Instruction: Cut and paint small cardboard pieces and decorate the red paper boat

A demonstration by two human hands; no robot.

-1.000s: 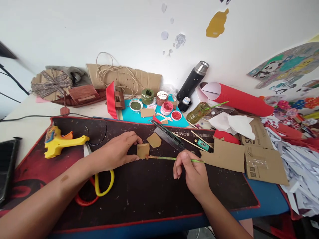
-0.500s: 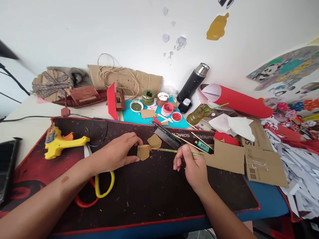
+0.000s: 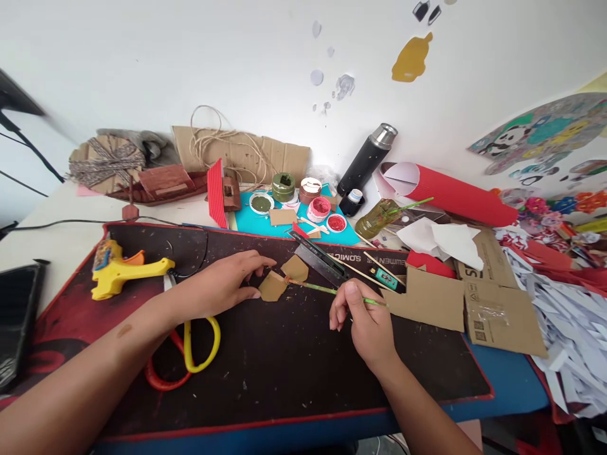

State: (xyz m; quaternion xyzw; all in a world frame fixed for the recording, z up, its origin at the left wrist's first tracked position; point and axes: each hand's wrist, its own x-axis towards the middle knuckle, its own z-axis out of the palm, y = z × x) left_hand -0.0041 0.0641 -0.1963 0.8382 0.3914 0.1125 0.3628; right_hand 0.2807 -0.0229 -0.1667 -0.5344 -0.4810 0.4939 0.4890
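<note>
My right hand (image 3: 363, 319) is closed around a thin green-handled paintbrush (image 3: 322, 289), whose tip points left and rests at a small cardboard piece (image 3: 274, 287). Beside that piece my left hand (image 3: 227, 281) lies with thumb and fingers apart, its fingertips close to the cardboard's left edge. A second cardboard piece (image 3: 294, 269) sits just behind the first on the dark mat (image 3: 284, 366). Scissors (image 3: 203, 354) with yellow and red handles lie partly under my left forearm.
A yellow glue gun (image 3: 128, 268) lies at the left. Farther back are paint jars (image 3: 283, 187), a lid of red paint (image 3: 336, 223), a black utility knife (image 3: 322, 256) and a jar of murky water (image 3: 377, 218). Cut cardboard (image 3: 427, 300) and paper strips (image 3: 564, 322) lie right.
My left fingers have let go of the near cardboard piece and spread apart. That piece now lies turned at a different angle. The brush has hardly moved.
</note>
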